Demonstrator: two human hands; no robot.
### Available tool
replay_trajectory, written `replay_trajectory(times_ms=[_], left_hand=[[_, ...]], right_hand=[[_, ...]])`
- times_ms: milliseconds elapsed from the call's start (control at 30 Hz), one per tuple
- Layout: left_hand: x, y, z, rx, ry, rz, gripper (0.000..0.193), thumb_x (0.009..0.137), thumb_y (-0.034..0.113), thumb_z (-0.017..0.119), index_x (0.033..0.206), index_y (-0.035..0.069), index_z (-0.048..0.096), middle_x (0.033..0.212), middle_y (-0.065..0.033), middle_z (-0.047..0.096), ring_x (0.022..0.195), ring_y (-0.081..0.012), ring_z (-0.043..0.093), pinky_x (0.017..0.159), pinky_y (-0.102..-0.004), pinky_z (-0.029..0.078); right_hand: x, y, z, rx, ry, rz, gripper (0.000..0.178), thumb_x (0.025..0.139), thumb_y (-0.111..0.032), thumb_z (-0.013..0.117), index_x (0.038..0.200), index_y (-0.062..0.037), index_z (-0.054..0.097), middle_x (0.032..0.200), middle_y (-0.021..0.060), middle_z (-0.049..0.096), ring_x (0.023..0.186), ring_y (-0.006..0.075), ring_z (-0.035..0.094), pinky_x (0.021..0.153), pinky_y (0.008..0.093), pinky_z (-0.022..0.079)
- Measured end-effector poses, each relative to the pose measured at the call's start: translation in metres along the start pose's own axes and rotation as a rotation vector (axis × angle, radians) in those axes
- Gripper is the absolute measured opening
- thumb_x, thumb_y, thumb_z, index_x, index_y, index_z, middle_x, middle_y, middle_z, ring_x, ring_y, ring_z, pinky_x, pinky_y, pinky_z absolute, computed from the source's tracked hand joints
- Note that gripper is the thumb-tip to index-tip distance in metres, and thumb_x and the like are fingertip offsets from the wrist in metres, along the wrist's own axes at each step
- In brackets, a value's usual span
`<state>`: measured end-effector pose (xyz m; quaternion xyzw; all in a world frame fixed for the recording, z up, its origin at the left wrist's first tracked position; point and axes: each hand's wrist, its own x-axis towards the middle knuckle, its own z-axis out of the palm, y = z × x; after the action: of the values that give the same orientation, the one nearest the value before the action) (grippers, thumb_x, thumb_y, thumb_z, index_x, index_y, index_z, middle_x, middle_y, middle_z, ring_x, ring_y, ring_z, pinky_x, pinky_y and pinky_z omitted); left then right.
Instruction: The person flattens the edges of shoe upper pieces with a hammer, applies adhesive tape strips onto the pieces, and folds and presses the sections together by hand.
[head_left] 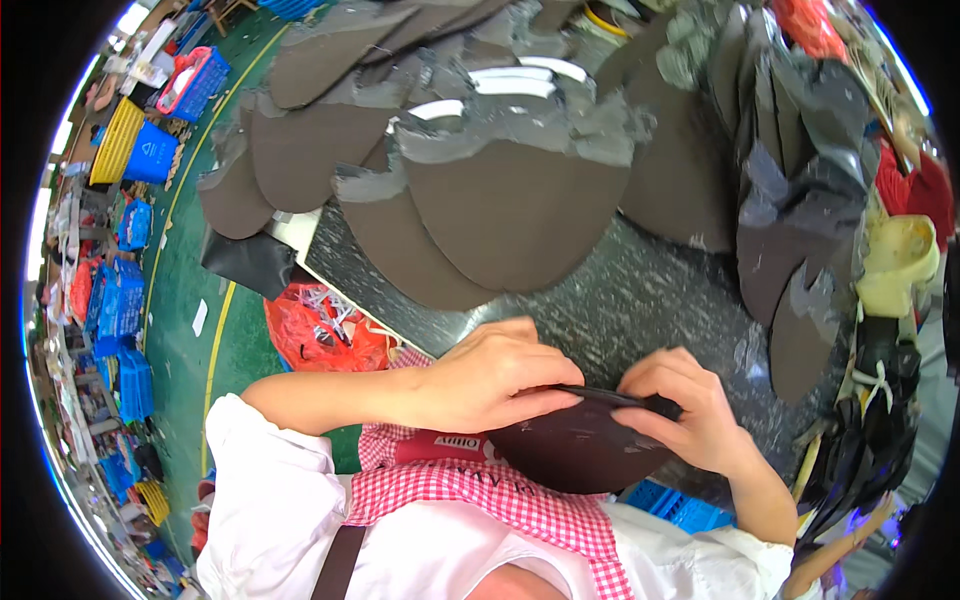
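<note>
Close to my body, both hands pinch the upper edge of a dark brown rounded panel [580,450] of leather-like sheet. My left hand [500,375] grips its left end, with the thumb along the near side and the fingers behind. At the other end, my right hand [685,405] presses the edge between thumb and bent fingers. The edge looks folded or rolled there; the part behind my fingers is hidden. Beyond my hands lie several similar brown rounded panels [520,215], overlapping, with ragged grey upper borders and a few white strips [510,80].
Black speckled tabletop [660,300] extends under the panels. More dark panels [790,200] hang or lean in a heap at the right. A red plastic bag [325,330] of scraps sits below the table's left edge. Blue baskets [150,150] line the green floor [215,290].
</note>
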<state>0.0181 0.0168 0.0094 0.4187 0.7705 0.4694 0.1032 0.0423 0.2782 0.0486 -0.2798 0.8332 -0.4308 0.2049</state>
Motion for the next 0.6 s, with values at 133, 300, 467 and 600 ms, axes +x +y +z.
replay_trajectory(times_ms=[133,300,467,600], left_hand=[[0.006,-0.017,-0.028,-0.013,0.164,-0.061,0.015,0.081,0.016,0.074,0.092,0.006,0.07,0.072,-0.003,0.064,0.065,-0.0189,0.058,0.062,-0.0316,0.042],[0.024,-0.032,-0.02,0.602,0.298,0.159,0.03,0.076,0.023,0.076,0.099,0.007,0.067,0.079,-0.0039,0.06,0.071,-0.0189,0.057,0.063,-0.0315,0.041],[0.036,-0.043,-0.095,0.574,0.523,0.152,0.043,0.081,0.009,0.065,0.123,0.005,0.056,0.112,-0.0115,0.058,0.102,-0.0308,0.054,0.089,-0.0399,0.041],[0.099,-0.111,-0.139,0.564,0.227,-0.162,0.029,0.091,0.023,0.061,0.113,0.004,0.062,0.097,-0.0081,0.063,0.095,-0.0212,0.058,0.087,-0.0361,0.042]], right_hand=[[0.064,0.001,-0.042,-0.028,0.369,-0.121,0.012,0.089,-0.01,0.063,0.097,-0.0013,0.066,0.094,0.0113,0.065,0.09,0.024,0.063,0.08,0.0348,0.048],[0.195,0.032,-0.047,-0.78,0.726,-0.356,0.031,0.087,-0.014,0.066,0.113,0.0019,0.062,0.113,0.0133,0.057,0.097,0.0296,0.059,0.081,0.0358,0.049],[0.211,0.037,-0.021,-0.521,0.725,-0.362,0.033,0.08,-0.012,0.073,0.107,0.0014,0.058,0.107,0.0138,0.055,0.09,0.0323,0.059,0.077,0.0401,0.05],[0.207,0.045,-0.028,-0.312,0.683,-0.205,0.027,0.075,-0.008,0.078,0.088,-0.0022,0.055,0.084,0.0111,0.055,0.078,0.0262,0.059,0.067,0.0366,0.049]])
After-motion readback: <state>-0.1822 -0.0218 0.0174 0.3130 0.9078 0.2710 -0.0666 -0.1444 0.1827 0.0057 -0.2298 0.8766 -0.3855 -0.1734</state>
